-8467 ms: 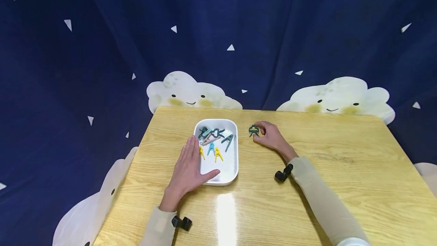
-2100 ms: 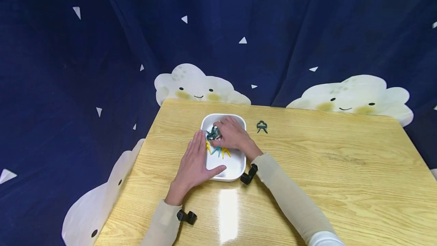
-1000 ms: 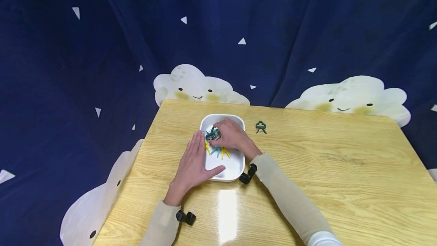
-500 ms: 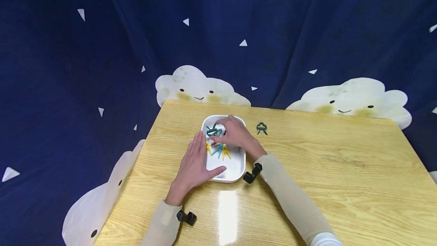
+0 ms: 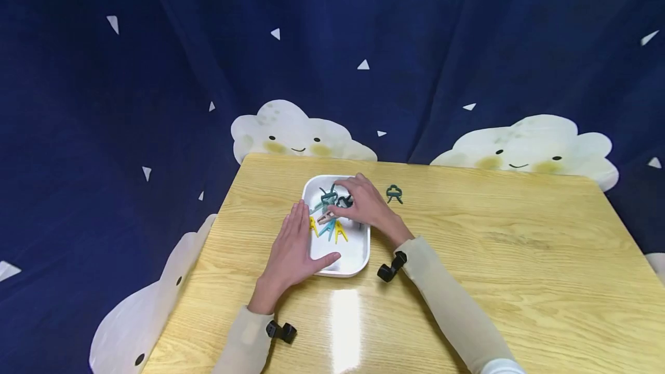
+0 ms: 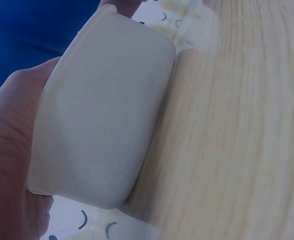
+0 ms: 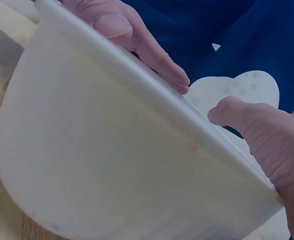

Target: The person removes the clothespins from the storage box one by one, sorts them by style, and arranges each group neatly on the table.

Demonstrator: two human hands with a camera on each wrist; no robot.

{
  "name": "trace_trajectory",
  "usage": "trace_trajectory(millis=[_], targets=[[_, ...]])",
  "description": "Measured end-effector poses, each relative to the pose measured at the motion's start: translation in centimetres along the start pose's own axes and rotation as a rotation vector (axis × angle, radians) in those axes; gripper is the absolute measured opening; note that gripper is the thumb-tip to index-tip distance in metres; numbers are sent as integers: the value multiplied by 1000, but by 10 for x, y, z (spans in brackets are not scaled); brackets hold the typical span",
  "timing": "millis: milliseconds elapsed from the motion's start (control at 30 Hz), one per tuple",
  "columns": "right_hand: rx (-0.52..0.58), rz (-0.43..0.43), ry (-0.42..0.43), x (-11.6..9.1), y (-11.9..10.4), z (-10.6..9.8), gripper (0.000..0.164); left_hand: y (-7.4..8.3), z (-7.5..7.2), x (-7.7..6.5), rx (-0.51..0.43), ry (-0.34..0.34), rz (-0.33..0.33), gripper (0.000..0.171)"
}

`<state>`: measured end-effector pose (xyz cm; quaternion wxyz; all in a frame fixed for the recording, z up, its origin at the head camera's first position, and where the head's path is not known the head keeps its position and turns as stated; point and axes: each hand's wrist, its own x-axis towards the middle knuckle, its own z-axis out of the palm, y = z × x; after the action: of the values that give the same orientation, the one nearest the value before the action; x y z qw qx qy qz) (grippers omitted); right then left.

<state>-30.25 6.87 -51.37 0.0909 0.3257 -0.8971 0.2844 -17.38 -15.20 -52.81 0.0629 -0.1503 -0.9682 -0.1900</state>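
Note:
A white tray [image 5: 354, 255] on the table holds several small clips. My left hand [image 5: 290, 247] rests along its left side, fingers straight and thumb stretched over the near rim. My right hand [image 5: 370, 205] reaches over the right rim, thumb and fingers curled about a dark green clip [image 5: 344, 202], partly hidden beneath them. Left of it lie another dark green clip [image 5: 329, 197] and a pink clothespin [image 5: 325, 218] near the thumb tip. Closer to me are a blue clip [image 5: 328, 228] and a yellow clip [image 5: 340, 231]. In the right wrist view, the tray wall [image 7: 112, 145] hides the clips.
A dark green cloud-shaped clip [image 5: 394, 193] lies on the wooden table [image 5: 509, 258], right of the tray. A second yellow clip [image 5: 313, 225] is partly covered by the left fingers. A dark blue curtain [image 5: 322, 27] hangs behind the table.
A cloud-shaped clip, earlier between the right fingers, now lies on the table. My right hand went into the tray and has just shifted right, uncovering the left dark green clip and the clothespin.

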Motion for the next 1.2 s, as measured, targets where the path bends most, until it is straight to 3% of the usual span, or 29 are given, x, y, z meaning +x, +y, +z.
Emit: trace_trajectory(millis=[233, 1200], targets=[[26, -9, 53, -8, 5, -9, 69, 1, 1, 0, 15, -28, -18, 133], [52, 69, 173, -44, 42, -36, 69, 1, 1, -2, -16, -4, -3, 132]])
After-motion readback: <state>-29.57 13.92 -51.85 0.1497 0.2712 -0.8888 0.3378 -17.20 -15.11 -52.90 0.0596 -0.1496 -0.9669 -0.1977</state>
